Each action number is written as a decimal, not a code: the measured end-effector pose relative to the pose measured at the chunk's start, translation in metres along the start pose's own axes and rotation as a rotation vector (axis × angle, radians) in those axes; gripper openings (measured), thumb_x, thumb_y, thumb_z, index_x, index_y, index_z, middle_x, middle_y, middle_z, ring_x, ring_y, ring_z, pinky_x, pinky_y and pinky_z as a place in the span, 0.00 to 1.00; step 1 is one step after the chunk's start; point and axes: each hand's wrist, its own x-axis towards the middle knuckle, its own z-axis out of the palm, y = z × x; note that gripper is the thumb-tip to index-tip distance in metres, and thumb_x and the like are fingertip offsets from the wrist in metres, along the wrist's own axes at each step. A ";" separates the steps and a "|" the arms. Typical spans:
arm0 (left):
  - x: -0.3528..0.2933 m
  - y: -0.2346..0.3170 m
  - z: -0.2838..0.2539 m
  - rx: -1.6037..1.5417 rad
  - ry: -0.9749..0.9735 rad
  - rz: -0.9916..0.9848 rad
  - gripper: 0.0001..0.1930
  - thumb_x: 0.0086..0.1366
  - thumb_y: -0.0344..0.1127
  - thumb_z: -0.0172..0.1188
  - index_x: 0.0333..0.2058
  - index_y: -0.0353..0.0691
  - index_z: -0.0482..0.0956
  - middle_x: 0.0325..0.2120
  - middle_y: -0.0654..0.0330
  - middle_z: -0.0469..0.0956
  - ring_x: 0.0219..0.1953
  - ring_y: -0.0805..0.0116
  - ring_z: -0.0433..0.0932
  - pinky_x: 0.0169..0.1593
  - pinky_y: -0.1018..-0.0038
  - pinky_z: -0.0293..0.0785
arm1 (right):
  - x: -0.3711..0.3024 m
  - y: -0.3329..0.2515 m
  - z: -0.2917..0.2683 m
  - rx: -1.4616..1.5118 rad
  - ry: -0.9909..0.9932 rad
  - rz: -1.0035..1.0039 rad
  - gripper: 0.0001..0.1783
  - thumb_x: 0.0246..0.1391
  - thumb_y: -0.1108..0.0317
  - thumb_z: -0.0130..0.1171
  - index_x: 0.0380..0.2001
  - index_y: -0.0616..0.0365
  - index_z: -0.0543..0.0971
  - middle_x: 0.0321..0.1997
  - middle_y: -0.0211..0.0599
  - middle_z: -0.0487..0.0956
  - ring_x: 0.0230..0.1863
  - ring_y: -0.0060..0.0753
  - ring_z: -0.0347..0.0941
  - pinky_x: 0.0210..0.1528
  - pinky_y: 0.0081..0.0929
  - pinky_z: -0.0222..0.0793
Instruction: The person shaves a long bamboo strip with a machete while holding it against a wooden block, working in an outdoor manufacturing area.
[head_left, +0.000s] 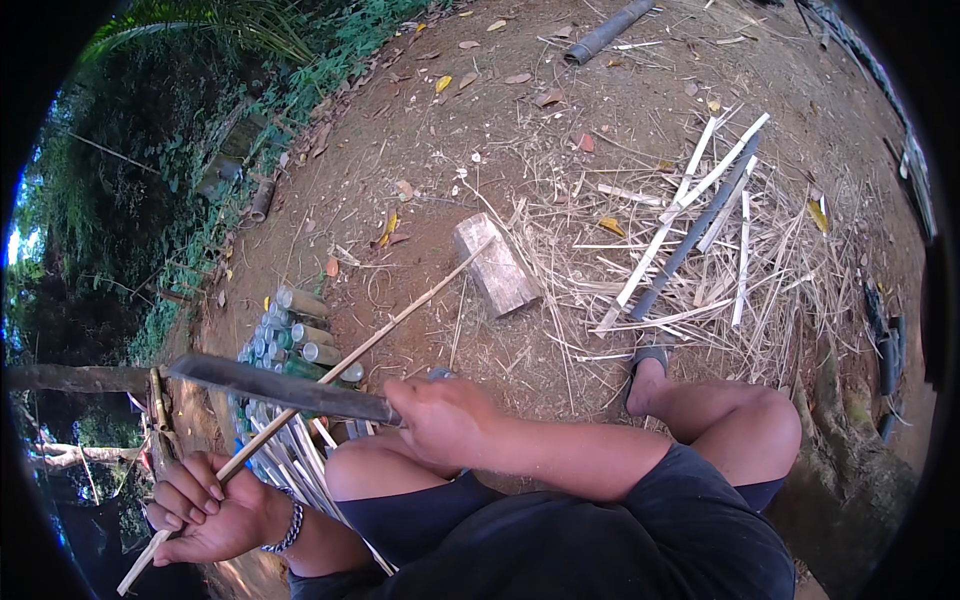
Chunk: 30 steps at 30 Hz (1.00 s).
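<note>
A long thin wooden stick [385, 326], probably split bamboo, slants from the lower left up to a squared wooden block [503, 276] on the ground, its far end over the block's top. My left hand [212, 512] has its fingers curled round the stick near the lower end, palm up. In my right hand [436, 416] is the handle of a machete [270, 384], its dark blade pointing left. The blade crosses the stick ahead of my left hand; whether they touch I cannot tell.
Glass bottles [318, 334] stand clustered ahead of my left knee. Pale split strips [295, 458] lie bundled beside that knee. Shavings and strips [680, 205] cover the ground at right, with a dark strip [690, 240] across them. Farther off lies a bamboo pole [608, 34].
</note>
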 end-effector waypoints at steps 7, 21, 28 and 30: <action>-0.005 -0.006 -0.002 -0.058 0.005 0.001 0.26 0.64 0.63 0.50 0.23 0.45 0.65 0.12 0.70 0.57 0.13 0.81 0.55 0.17 0.83 0.52 | -0.011 0.122 -0.022 -0.137 0.143 0.556 0.12 0.51 0.69 0.53 0.38 0.62 0.71 0.32 0.53 0.79 0.34 0.57 0.77 0.38 0.50 0.71; -0.014 -0.002 -0.002 -0.024 0.031 0.046 0.26 0.65 0.62 0.49 0.23 0.45 0.64 0.13 0.70 0.57 0.13 0.81 0.54 0.17 0.85 0.52 | -0.018 0.168 -0.009 -0.153 0.077 0.592 0.13 0.51 0.68 0.54 0.39 0.64 0.74 0.33 0.55 0.79 0.39 0.55 0.77 0.42 0.47 0.72; 0.001 -0.005 -0.013 -0.008 0.034 -0.006 0.25 0.64 0.61 0.53 0.23 0.43 0.67 0.12 0.70 0.58 0.14 0.80 0.55 0.19 0.83 0.53 | 0.006 0.092 0.003 -0.034 0.071 0.308 0.09 0.48 0.69 0.54 0.35 0.57 0.74 0.31 0.53 0.78 0.38 0.56 0.76 0.42 0.49 0.71; 0.006 -0.009 -0.012 -0.015 0.052 -0.037 0.25 0.63 0.59 0.54 0.23 0.43 0.68 0.12 0.69 0.58 0.14 0.80 0.56 0.18 0.82 0.53 | 0.008 0.141 -0.002 -0.102 0.106 0.384 0.11 0.46 0.69 0.56 0.36 0.56 0.74 0.30 0.52 0.79 0.36 0.56 0.76 0.40 0.50 0.71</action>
